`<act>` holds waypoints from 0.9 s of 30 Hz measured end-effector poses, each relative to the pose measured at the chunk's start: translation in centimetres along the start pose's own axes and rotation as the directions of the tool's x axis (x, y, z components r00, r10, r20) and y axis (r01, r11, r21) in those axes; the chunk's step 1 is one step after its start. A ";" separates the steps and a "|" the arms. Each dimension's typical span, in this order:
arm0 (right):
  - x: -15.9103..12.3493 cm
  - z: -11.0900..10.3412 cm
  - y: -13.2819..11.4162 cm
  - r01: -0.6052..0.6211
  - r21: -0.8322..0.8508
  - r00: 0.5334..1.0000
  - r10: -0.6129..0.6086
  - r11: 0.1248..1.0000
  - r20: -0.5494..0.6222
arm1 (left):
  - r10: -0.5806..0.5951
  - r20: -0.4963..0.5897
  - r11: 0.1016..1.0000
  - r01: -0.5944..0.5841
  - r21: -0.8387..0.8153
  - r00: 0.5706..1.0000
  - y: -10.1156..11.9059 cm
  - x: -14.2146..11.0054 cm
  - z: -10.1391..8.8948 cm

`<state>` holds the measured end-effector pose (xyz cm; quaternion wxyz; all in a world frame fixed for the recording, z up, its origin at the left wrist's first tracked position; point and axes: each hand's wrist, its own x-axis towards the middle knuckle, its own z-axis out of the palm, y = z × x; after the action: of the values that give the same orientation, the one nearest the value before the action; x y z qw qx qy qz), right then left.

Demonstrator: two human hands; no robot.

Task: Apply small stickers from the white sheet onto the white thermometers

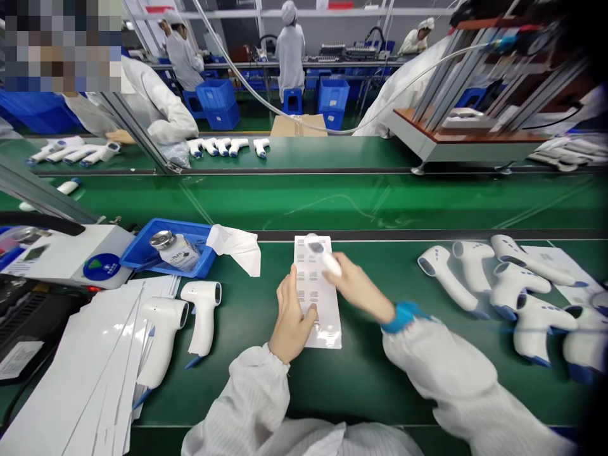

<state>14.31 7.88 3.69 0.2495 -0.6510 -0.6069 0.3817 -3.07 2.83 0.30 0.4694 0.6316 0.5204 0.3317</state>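
A white sheet of printed labels [325, 326] lies on the green bench in front of me. My left hand [292, 316] rests at the sheet's left edge, fingers stretched out and thumb spread onto it. Over the sheet's upper part, my right hand [354, 282] is closed around a white forehead thermometer [327, 256], which is blurred by motion. A blue band circles that wrist. Left of my hands, two more thermometers stand or lie, one [204, 316] on the bench and another [161, 335] on a paper stack [90, 361].
Several thermometers [520, 285] lie at the right. At left are a blue tray [204, 263] with a bottle [175, 250], a white cloth [237, 247] and a white machine [80, 253]. A green conveyor [304, 202] runs beyond; a fixture [465, 136] and co-workers are across it.
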 end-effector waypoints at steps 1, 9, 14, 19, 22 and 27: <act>2.3 -0.9 -0.1 0.011 -0.032 0.998 -0.014 0.999 -0.069 | 0.013 -0.025 0.982 -0.008 0.190 1.000 -0.6 0.1 0.2; 9.0 -4.8 2.6 0.124 -0.160 0.955 -0.161 0.979 -0.251 | 0.275 -0.087 0.675 -0.128 0.727 0.958 -4.2 -1.2 3.3; 0.9 -3.4 7.4 0.089 -0.142 0.959 -0.123 0.986 -0.256 | 0.203 -0.112 0.716 -0.069 0.695 0.973 -4.0 -3.6 4.9; -6.1 -4.3 10.8 0.008 -0.223 0.901 -0.104 0.975 -0.421 | 0.035 -0.044 0.880 -0.010 0.476 0.998 -2.8 -5.5 4.2; -7.6 -7.6 13.0 -0.291 -0.290 0.713 0.004 0.912 -0.701 | -0.090 -0.016 0.963 0.091 0.253 0.996 -2.0 -5.6 3.3; -7.5 -9.1 12.7 -0.360 -0.141 0.772 0.210 0.922 -0.600 | -0.059 -0.115 0.998 0.063 0.031 0.992 -0.3 -4.4 3.4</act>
<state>29.43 0.04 0.42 0.2761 -0.8460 -0.4394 0.1227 -1.10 -2.24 -0.87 0.4377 0.6034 0.5711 0.3438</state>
